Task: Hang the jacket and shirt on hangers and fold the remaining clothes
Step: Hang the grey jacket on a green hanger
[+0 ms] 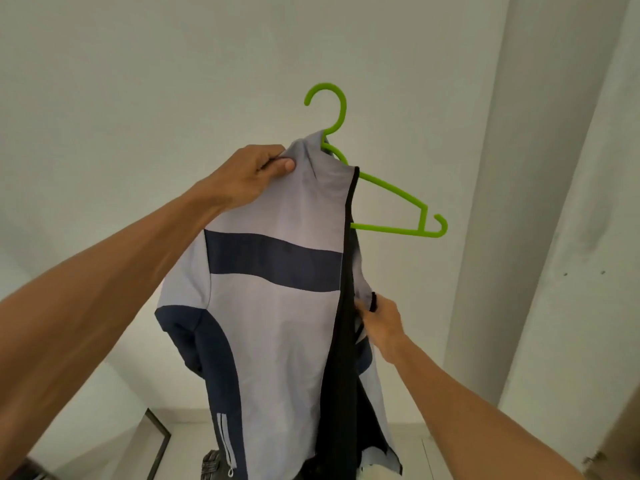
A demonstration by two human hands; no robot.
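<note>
Head view: jacket-hanging step under way.
Left hand (pixel 258 174): pinched shut on the collar, holding it high.
Jacket (pixel 277 323): one shoulder on the green hanger (pixel 391 192).
Right hand (pixel 382 320): gripping the front edge.
Next, judged: draw the free shoulder over the bare hanger arm.

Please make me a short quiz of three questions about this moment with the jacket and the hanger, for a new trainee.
1. True or false: both arms of the green hanger are covered by the jacket.
2. Which hand pinches the jacket near the collar: A left hand, B right hand?
3. What colour is the band across the chest of the jacket?

Key
1. False: one hanger arm sticks out bare.
2. A; the right hand grips the open front edge lower down.
3. Dark navy blue.
</note>
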